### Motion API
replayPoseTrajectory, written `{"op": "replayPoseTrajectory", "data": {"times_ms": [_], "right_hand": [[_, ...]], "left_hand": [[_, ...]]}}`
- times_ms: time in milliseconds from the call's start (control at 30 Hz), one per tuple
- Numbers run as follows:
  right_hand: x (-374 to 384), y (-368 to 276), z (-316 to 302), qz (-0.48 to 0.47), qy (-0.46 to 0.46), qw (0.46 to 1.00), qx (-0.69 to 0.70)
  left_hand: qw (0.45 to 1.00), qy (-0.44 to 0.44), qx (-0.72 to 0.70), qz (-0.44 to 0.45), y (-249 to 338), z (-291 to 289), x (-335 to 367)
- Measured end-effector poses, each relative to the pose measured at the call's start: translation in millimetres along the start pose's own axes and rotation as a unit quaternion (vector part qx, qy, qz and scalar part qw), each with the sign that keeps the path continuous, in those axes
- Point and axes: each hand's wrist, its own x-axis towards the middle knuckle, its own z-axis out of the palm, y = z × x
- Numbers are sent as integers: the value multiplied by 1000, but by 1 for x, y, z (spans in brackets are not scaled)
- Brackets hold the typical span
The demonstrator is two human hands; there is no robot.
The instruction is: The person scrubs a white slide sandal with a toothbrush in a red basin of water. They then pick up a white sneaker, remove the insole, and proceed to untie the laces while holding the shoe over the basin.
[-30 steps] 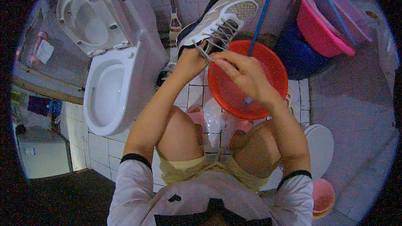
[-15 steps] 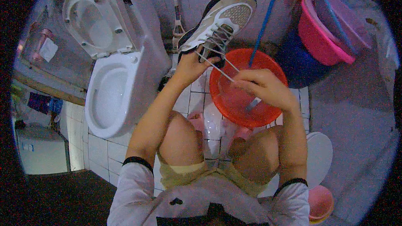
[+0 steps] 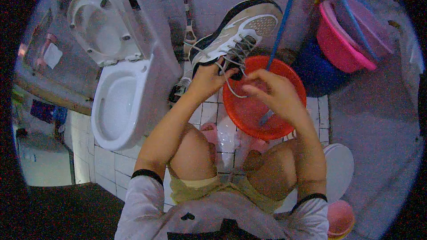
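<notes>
— Far left first?
— Saw a white toilet (image 3: 118, 106), seat and lid up, on the tiled floor. Touched by neither hand.

— And the left hand?
— Found the left hand (image 3: 208, 80) clamped around the heel end of a grey-and-white sneaker (image 3: 238, 29). Held it tilted, toe up and away, above the far rim of the red basin (image 3: 291, 122).

— The lace?
— Noticed a pale lace (image 3: 227, 86) hanging in a slack loop from the eyelets, down between the two hands.

— Right hand?
— Caught the right hand (image 3: 275, 95) just right of that loop, over the basin, fingers curled together. Probably pinched on the lace, but couldn't tell for sure from that angle.

— Which step, then?
— Judged it as working the lace through the eyelets, partway along, with the nearer rows loose.

— And the next move?
— Would call for a firm hold at the heel and a pull along the lace's own line, clear of the blue pole (image 3: 284, 18) leaning into the basin.

— Further right?
— Spotted a pink tub (image 3: 340, 44) by the wall, well apart from both hands.
</notes>
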Motion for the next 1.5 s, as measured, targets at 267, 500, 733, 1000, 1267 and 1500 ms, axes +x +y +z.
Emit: {"op": "replayPoseTrajectory", "data": {"times_ms": [267, 500, 733, 1000, 1267, 1500], "right_hand": [[20, -17, 41, -72, 136, 983, -96], [9, -3, 32, -140, 44, 989, -36], [-16, -19, -13, -12, -260, 963, -76], [-1, 15, 37, -141, 140, 979, -47], [54, 24, 44, 57, 137, 962, 231], [46, 24, 35, 52, 129, 975, 176]], "left_hand": [[974, 37, 13, 222, -1, 2, -10], [970, 42, 88, 222, 0, 0, -7], [996, 61, -60, -7, 0, -15, 3], [987, 128, -95, -23, -21, -12, 11], [985, 77, -138, -63, -2, -13, 4], [991, 91, -12, 99, -12, -3, -6]]}}
